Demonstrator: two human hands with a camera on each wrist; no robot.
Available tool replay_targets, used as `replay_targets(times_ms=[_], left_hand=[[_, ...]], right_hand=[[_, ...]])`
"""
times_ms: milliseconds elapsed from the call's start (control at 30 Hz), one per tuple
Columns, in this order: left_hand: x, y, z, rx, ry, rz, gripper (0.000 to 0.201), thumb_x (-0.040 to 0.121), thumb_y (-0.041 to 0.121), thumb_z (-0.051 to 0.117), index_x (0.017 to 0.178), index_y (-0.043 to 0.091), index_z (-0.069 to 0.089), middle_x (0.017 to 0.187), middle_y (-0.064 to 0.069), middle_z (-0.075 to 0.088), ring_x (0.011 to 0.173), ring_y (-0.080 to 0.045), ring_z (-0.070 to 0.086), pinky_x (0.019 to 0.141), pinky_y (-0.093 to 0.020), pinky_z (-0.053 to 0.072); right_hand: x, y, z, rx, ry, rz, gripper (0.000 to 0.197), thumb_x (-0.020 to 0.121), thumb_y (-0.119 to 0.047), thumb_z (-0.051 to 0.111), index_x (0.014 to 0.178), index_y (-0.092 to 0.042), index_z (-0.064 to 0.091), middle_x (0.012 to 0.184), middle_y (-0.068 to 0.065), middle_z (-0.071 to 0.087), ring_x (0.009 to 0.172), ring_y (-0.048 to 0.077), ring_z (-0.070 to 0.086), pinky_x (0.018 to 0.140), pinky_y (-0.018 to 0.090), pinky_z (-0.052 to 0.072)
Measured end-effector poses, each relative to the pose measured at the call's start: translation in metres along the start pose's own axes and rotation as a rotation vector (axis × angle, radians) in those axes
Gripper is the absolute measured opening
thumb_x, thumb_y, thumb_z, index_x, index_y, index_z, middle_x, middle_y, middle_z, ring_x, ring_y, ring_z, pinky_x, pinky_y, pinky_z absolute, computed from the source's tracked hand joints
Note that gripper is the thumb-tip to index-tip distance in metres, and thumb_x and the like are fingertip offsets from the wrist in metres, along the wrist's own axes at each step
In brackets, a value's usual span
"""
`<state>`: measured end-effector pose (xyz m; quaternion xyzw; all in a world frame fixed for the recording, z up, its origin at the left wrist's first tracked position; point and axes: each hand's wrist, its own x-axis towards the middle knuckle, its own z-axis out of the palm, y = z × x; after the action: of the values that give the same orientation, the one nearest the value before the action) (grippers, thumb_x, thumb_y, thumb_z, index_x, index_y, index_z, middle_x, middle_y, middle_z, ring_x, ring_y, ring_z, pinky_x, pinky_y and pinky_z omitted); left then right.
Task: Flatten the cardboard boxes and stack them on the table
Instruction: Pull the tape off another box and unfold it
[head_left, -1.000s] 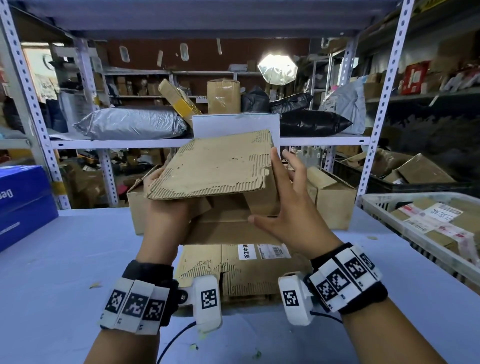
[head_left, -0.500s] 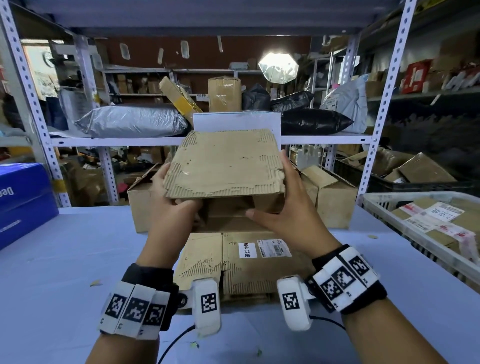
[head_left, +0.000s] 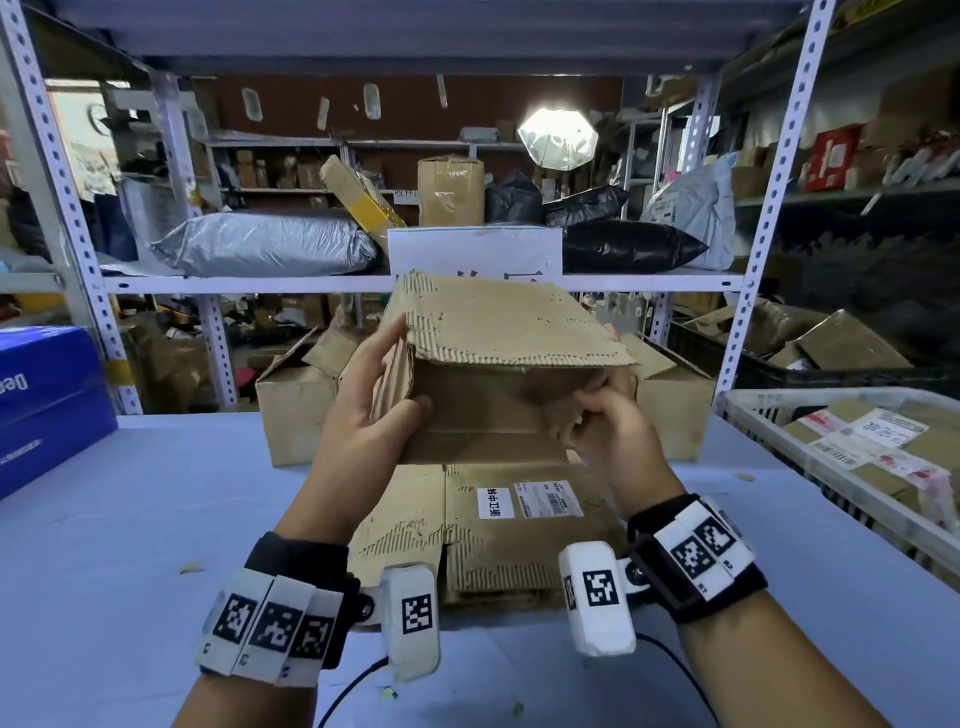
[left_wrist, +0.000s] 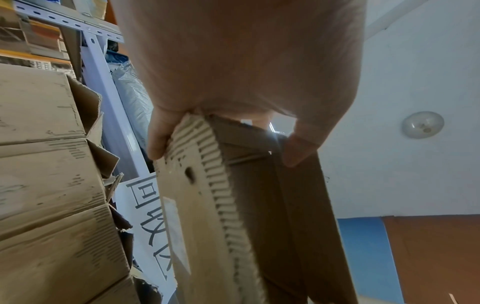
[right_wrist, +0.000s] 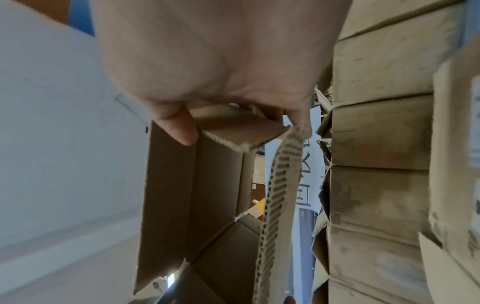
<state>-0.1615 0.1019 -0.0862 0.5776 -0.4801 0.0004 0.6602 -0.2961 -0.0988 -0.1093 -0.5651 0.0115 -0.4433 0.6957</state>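
Observation:
I hold a worn brown cardboard box in the air over the table, its open side toward me. My left hand grips its left wall, thumb inside and fingers outside, as the left wrist view shows on the box edge. My right hand pinches the right side flap between thumb and fingers. Below the box, a flattened cardboard box with a white label lies on the blue table.
Two unflattened cardboard boxes stand at the table's back edge, behind the held one. A white crate of parcels sits at the right, a blue box at the left. Metal shelving with bags and parcels rises behind.
The box has turned so its open side faces me and its top flap has lifted. My right hand went from lying flat on the right wall to pinching the right flap.

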Motion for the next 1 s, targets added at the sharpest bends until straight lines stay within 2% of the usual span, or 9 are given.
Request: replay_targets(times_ms=[100, 233, 367, 467, 633, 767, 833, 900, 1000], left_hand=[[0.002, -0.002, -0.002, -0.037, 0.023, 0.008, 0.072, 0.082, 0.019, 0.055, 0.149, 0.043, 0.045, 0.151, 0.018, 0.050, 0.140, -0.001, 0.043, 0.117, -0.046, 0.039], [0.002, -0.003, -0.009, 0.016, 0.014, 0.025, 0.062, 0.084, 0.035, 0.061, 0.144, 0.046, 0.050, 0.141, 0.028, 0.053, 0.130, 0.010, 0.047, 0.101, -0.019, 0.041], [0.003, -0.004, -0.015, 0.161, -0.012, 0.068, 0.059, 0.080, 0.061, 0.061, 0.135, 0.041, 0.061, 0.143, 0.021, 0.053, 0.137, 0.004, 0.043, 0.118, -0.034, 0.034], [0.003, -0.006, -0.017, 0.268, -0.029, 0.072, 0.050, 0.079, 0.066, 0.059, 0.122, 0.042, 0.069, 0.138, 0.018, 0.058, 0.137, -0.014, 0.045, 0.118, -0.044, 0.035], [0.001, -0.014, -0.017, 0.356, -0.052, 0.084, 0.031, 0.083, 0.055, 0.067, 0.112, 0.046, 0.073, 0.132, 0.022, 0.059, 0.131, -0.016, 0.044, 0.116, -0.041, 0.035], [0.001, -0.014, -0.015, 0.179, -0.040, -0.021, 0.069, 0.078, 0.067, 0.061, 0.142, 0.043, 0.052, 0.148, 0.018, 0.046, 0.140, -0.001, 0.039, 0.119, -0.039, 0.033], [0.000, -0.010, -0.011, -0.112, -0.046, -0.103, 0.078, 0.083, 0.060, 0.061, 0.154, 0.038, 0.037, 0.152, 0.013, 0.048, 0.139, -0.009, 0.048, 0.108, -0.043, 0.047], [-0.002, -0.002, -0.006, -0.399, -0.057, -0.145, 0.066, 0.091, 0.046, 0.057, 0.152, 0.033, 0.038, 0.140, 0.002, 0.061, 0.121, -0.024, 0.065, 0.068, -0.046, 0.062], [-0.004, 0.009, -0.003, -0.677, -0.015, -0.219, 0.056, 0.091, 0.027, 0.055, 0.146, 0.023, 0.047, 0.121, -0.008, 0.071, 0.095, -0.033, 0.073, 0.050, -0.050, 0.058]], right_hand=[[-0.003, -0.003, 0.002, 0.304, 0.054, 0.099, 0.038, 0.087, -0.011, 0.042, 0.119, -0.015, 0.063, 0.112, 0.009, 0.071, 0.109, 0.031, 0.059, 0.095, 0.046, 0.045], [-0.008, -0.017, 0.001, 0.408, -0.023, 0.090, 0.051, 0.089, -0.015, 0.037, 0.134, -0.021, 0.061, 0.130, 0.013, 0.065, 0.118, 0.033, 0.057, 0.107, 0.062, 0.035], [-0.006, -0.027, -0.002, 0.388, -0.126, 0.146, 0.059, 0.103, -0.044, 0.030, 0.151, -0.011, 0.039, 0.153, 0.027, 0.038, 0.131, 0.042, 0.041, 0.111, 0.068, 0.022], [-0.004, -0.028, -0.007, 0.255, -0.014, 0.228, 0.072, 0.098, -0.064, 0.038, 0.139, -0.008, 0.056, 0.141, 0.027, 0.054, 0.121, 0.041, 0.057, 0.097, 0.057, 0.049], [0.001, -0.019, -0.015, 0.142, 0.110, 0.309, 0.046, 0.102, -0.042, 0.049, 0.134, -0.012, 0.061, 0.122, 0.016, 0.070, 0.096, 0.033, 0.070, 0.072, 0.048, 0.059], [0.000, -0.013, -0.012, 0.051, 0.121, 0.231, 0.030, 0.100, -0.028, 0.057, 0.129, -0.023, 0.064, 0.121, 0.010, 0.072, 0.092, 0.025, 0.072, 0.069, 0.045, 0.058], [-0.001, -0.012, -0.007, -0.028, 0.074, 0.179, 0.034, 0.098, -0.024, 0.059, 0.131, -0.027, 0.062, 0.120, 0.004, 0.073, 0.096, 0.019, 0.073, 0.063, 0.035, 0.058], [-0.002, -0.011, -0.001, -0.139, 0.005, 0.124, 0.040, 0.096, -0.022, 0.062, 0.135, -0.028, 0.060, 0.123, -0.003, 0.071, 0.107, 0.014, 0.070, 0.072, 0.026, 0.057], [-0.002, -0.005, 0.006, -0.363, -0.043, 0.079, 0.041, 0.094, -0.021, 0.068, 0.134, -0.028, 0.061, 0.130, -0.007, 0.067, 0.122, 0.014, 0.062, 0.100, 0.037, 0.052]])
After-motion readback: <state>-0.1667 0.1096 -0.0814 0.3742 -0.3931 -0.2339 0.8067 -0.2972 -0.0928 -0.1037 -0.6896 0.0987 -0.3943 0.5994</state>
